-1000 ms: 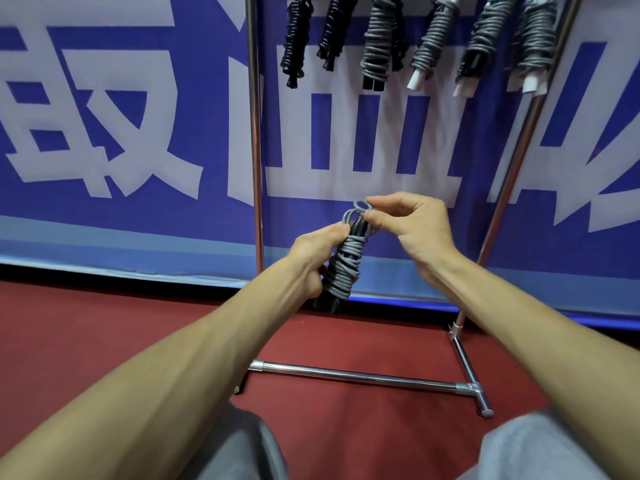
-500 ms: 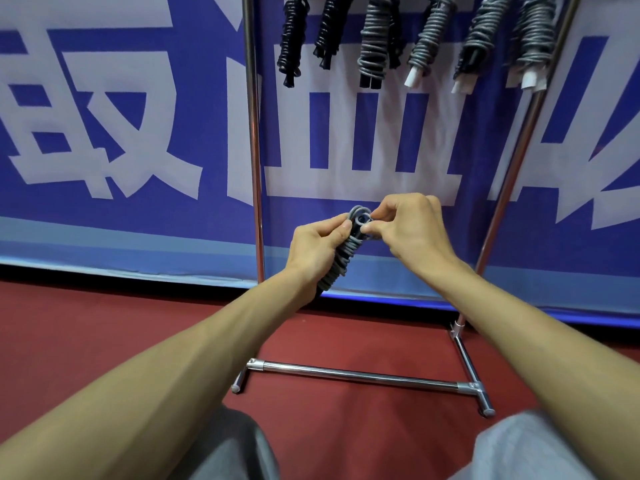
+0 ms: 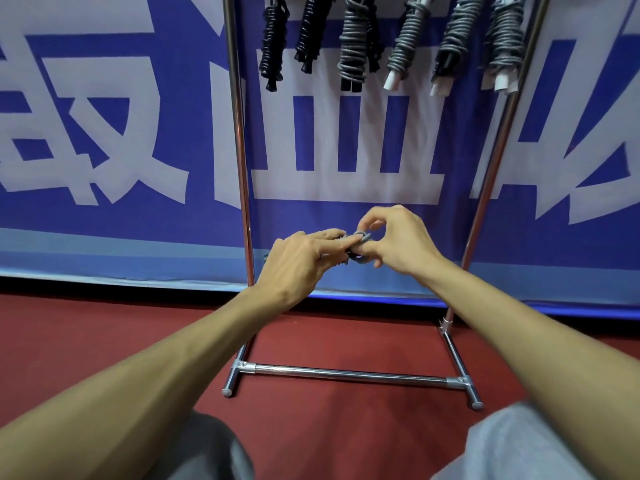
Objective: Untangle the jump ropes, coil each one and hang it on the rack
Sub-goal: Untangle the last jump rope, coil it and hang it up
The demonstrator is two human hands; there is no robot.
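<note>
Rolled left grip (image 3: 294,261) knuckles-up since half a second earlier, tipping grey rope bundle (image 3: 361,236) from slanted to almost level. Held bundle in left grip, fingers round it, most of it hidden behind that grip; pinched looped end with right grip (image 3: 398,244). Worked between both posts of rack (image 3: 239,168), well below six hung ropes (image 3: 353,46), well above red floor (image 3: 104,341). Found open room on every side; rack's base bar (image 3: 346,374) just ahead of knees (image 3: 512,445), blue banner (image 3: 104,133) close behind.
</note>
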